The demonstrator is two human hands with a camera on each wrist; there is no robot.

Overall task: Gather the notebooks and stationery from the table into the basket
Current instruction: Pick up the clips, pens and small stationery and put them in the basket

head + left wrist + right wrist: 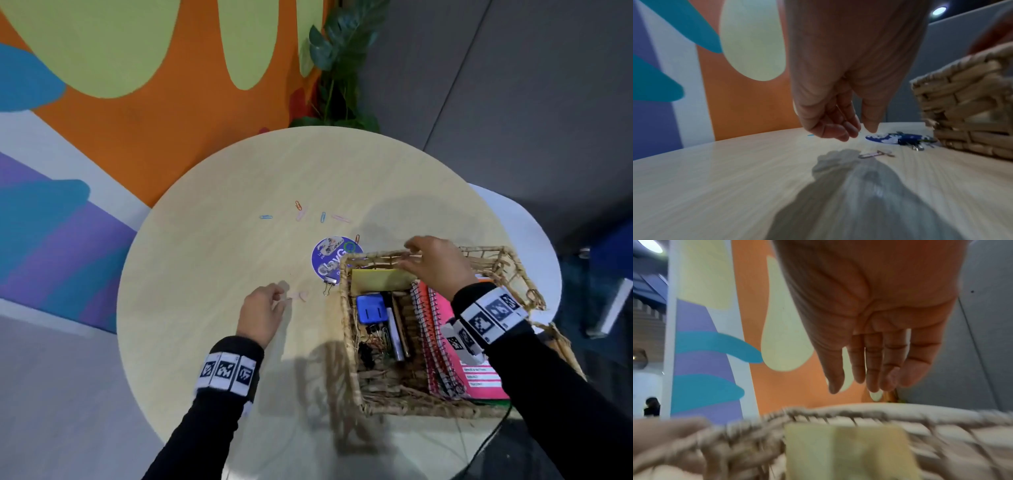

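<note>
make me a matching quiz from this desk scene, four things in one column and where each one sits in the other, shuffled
Things:
1. blue box
2. binder clip
3. pink notebook
4. left hand

Places:
A. on the table, touching the round sticker's near edge
B. over bare table, left of the basket
C. on the basket floor, left part
D. leaning along the basket's right side

Pairs: 1-C, 2-A, 3-D, 4-B

Black long sleeves (191,425) cover both arms, each wrist wrapped in a white band (226,371) of black-and-white square markers.

Basket wall (346,308) blocks right; table (212,260) left open (paperclips (299,210) far).
</note>
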